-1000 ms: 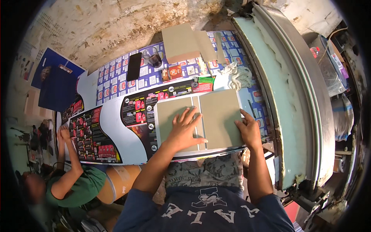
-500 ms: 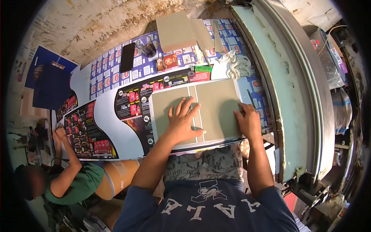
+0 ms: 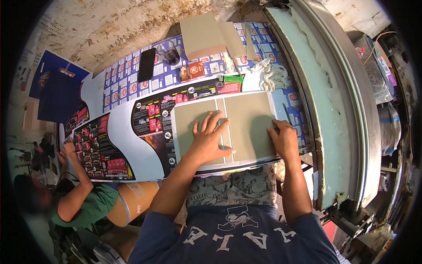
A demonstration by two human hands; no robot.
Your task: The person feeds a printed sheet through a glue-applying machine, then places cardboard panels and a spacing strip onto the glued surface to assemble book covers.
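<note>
Two greyish-brown cardboard panels [image 3: 252,123] and a narrow strip [image 3: 222,112] between them lie flat on a white-edged paper sheet [image 3: 175,125], like an opened book cover. My left hand [image 3: 206,143] rests open on the left panel and the strip, fingers spread and thumb stretched toward the right panel. At the right edge of the cover my right hand [image 3: 283,138] is closed, with bent fingers pressed along the sheet's margin; the fingertips are partly hidden.
Printed sheets [image 3: 99,149] cover the table. Behind the cover are a phone [image 3: 147,65], a glass with dark liquid [image 3: 168,53], small boxes [image 3: 195,69], stacked cardboard [image 3: 202,35] and a crumpled white cloth [image 3: 269,75]. A metal-edged machine [image 3: 334,105] borders the right; a co-worker's hands [image 3: 69,148] touch the left edge.
My hands keep nearly the same place on the cover. The co-worker's hands have moved slightly apart at the table's left edge. The whole view has shifted a little.
</note>
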